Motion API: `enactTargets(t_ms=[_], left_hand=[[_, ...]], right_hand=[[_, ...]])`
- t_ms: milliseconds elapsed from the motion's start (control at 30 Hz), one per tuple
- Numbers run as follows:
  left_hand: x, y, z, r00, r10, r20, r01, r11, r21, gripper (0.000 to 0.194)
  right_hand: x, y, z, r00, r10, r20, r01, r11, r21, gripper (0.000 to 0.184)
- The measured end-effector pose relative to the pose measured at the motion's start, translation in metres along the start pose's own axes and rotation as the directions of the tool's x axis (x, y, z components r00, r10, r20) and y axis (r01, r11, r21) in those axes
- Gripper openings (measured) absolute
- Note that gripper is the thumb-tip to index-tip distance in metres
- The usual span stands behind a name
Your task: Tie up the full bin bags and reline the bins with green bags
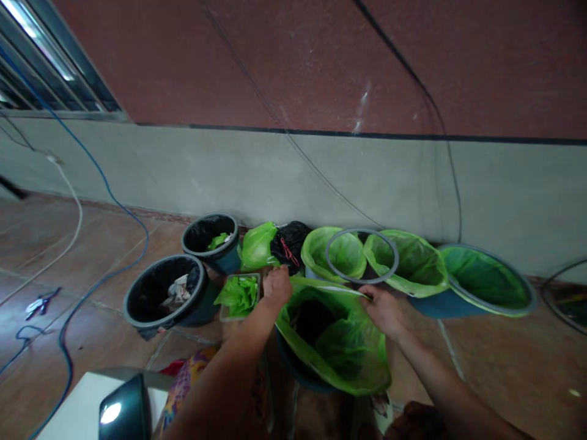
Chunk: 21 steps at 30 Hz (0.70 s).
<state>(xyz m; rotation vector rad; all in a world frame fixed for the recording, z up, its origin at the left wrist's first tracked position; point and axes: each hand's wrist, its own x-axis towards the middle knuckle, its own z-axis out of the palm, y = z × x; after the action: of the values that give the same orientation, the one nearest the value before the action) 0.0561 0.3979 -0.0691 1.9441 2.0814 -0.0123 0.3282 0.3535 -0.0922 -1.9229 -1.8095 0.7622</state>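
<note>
In front of me stands a dark blue bin [300,373] lined with a green plastic bag [362,360], whose mouth is spread wide and folded over the rim. My left hand [277,285] is closed at the bag's far left edge, fingers curled and partly hidden. On the far right edge, my right hand [381,308] pinches the green bag beside a whitish strip. Just beyond, a loose grey ring [362,282] rests by two more bins. Left of my left hand sits a small square container [224,315] filled with folded green bags [241,295].
Two black-lined bins [202,287] [186,235] stand at left. A green bundle [257,244] and a black bag [293,235] lie against the wall. Green-lined bins [332,250] [408,263] [490,281] stand at right. A blue cable [103,278] crosses the tiles; a phone [123,409] lies on a white surface.
</note>
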Motion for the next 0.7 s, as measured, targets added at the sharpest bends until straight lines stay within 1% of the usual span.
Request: enactTargets(t_ms=[67, 100, 167, 233, 300, 400, 467, 567, 600, 633, 700], left_hand=[[-0.002, 0.007, 0.000, 0.991, 0.133, -0.004, -0.133, 0.990, -0.042, 0.052], [-0.003, 0.011, 0.001, 0.975, 0.223, -0.001, -0.222, 0.972, -0.069, 0.058], [-0.004, 0.021, 0.005, 0.926, 0.377, 0.011, -0.373, 0.920, -0.119, 0.064], [-0.004, 0.031, 0.009, 0.889, 0.457, 0.035, -0.448, 0.881, -0.151, 0.063], [-0.003, 0.039, 0.014, 0.868, 0.490, 0.076, -0.473, 0.865, -0.170, 0.057], [-0.002, 0.045, 0.018, 0.858, 0.497, 0.133, -0.473, 0.864, -0.173, 0.038], [-0.001, 0.046, 0.019, 0.861, 0.491, 0.132, -0.470, 0.868, -0.159, 0.030], [-0.001, 0.045, 0.019, 0.868, 0.487, 0.101, -0.473, 0.871, -0.136, 0.026], [-0.002, 0.045, 0.018, 0.869, 0.486, 0.094, -0.473, 0.871, -0.131, 0.025], [-0.002, 0.046, 0.018, 0.869, 0.487, 0.088, -0.474, 0.871, -0.129, 0.024], [-0.004, 0.048, 0.018, 0.873, 0.480, 0.087, -0.469, 0.875, -0.122, 0.023]], right_hand=[[-0.001, -0.002, 0.004, 1.000, -0.005, 0.000, 0.005, 1.000, 0.011, 0.021], [-0.002, -0.003, 0.005, 1.000, -0.005, 0.000, 0.005, 1.000, 0.014, 0.021], [-0.002, -0.005, 0.007, 1.000, -0.015, -0.002, 0.015, 1.000, 0.015, 0.020], [-0.002, -0.007, 0.008, 0.999, -0.037, -0.001, 0.037, 0.999, 0.022, 0.018], [-0.002, -0.008, 0.009, 0.999, -0.046, -0.002, 0.047, 0.999, 0.028, 0.017], [-0.001, -0.009, 0.009, 0.999, -0.051, -0.008, 0.051, 0.998, 0.022, 0.014], [-0.001, -0.009, 0.009, 0.999, -0.048, -0.010, 0.048, 0.999, 0.009, 0.012], [0.000, -0.008, 0.010, 0.999, -0.041, 0.021, 0.041, 0.999, -0.020, 0.007], [0.000, -0.008, 0.011, 0.998, -0.048, 0.037, 0.049, 0.999, -0.019, 0.009], [0.000, -0.008, 0.012, 0.997, -0.066, 0.051, 0.066, 0.998, -0.006, 0.015], [0.000, -0.010, 0.015, 0.992, -0.108, 0.066, 0.105, 0.993, 0.045, 0.032]])
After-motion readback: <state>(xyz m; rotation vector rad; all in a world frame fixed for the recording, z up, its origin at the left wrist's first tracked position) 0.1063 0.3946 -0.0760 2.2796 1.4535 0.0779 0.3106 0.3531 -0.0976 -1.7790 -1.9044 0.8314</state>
